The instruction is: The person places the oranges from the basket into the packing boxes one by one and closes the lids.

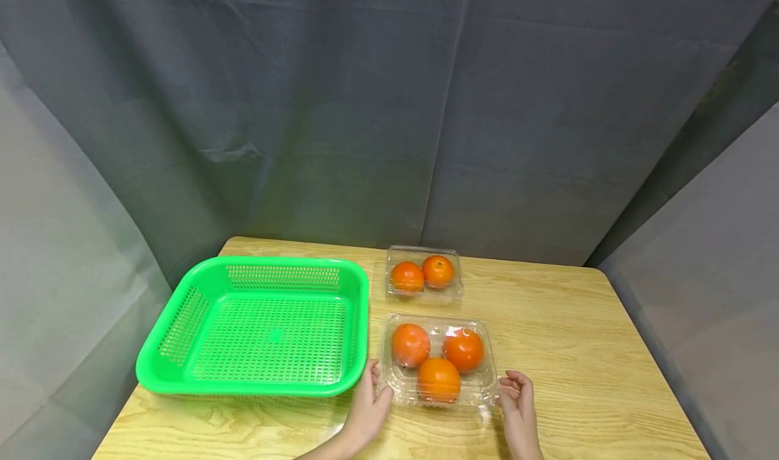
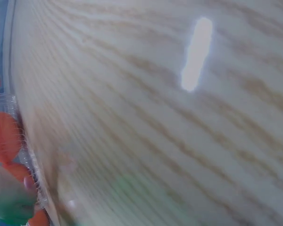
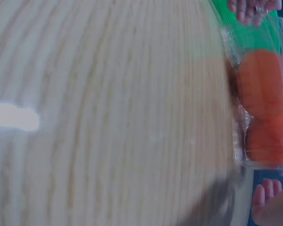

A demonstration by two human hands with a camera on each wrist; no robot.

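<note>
Looking down from the head camera: a wooden table (image 1: pixel 578 352) stands before a grey curtain (image 1: pixel 389 108). A clear plastic box (image 1: pixel 439 362) with three oranges (image 1: pixel 439 380) sits near the front edge. The left hand (image 1: pixel 368 406) rests against the box's left front corner, fingers fairly straight and touching the plastic. The right hand (image 1: pixel 518 406) lies at the right front corner, fingers loosely curled beside the rim; whether they grip it cannot be told. A green basket (image 1: pixel 182 325) lies just left of the box, close to the left hand. A smaller clear box (image 1: pixel 424 274) holding two oranges stands behind the near box, apart from it.

Left wrist camera: blurred wood grain (image 2: pixel 155 117) fills the view. At the left edge the plastic box (image 2: pixel 19 122) and its oranges (image 2: pixel 4 136) show, with a fingertip (image 2: pixel 29 182) on the rim.

Right wrist camera: blurred wood (image 3: pixel 108 117) again, with the box (image 3: pixel 262 94) and two oranges (image 3: pixel 265 82) at the right. Fingers (image 3: pixel 266 190) of the right hand sit below it, off the plastic; the other hand's fingers (image 3: pixel 247 9) touch its far end, before the green basket (image 3: pixel 254 37).
</note>
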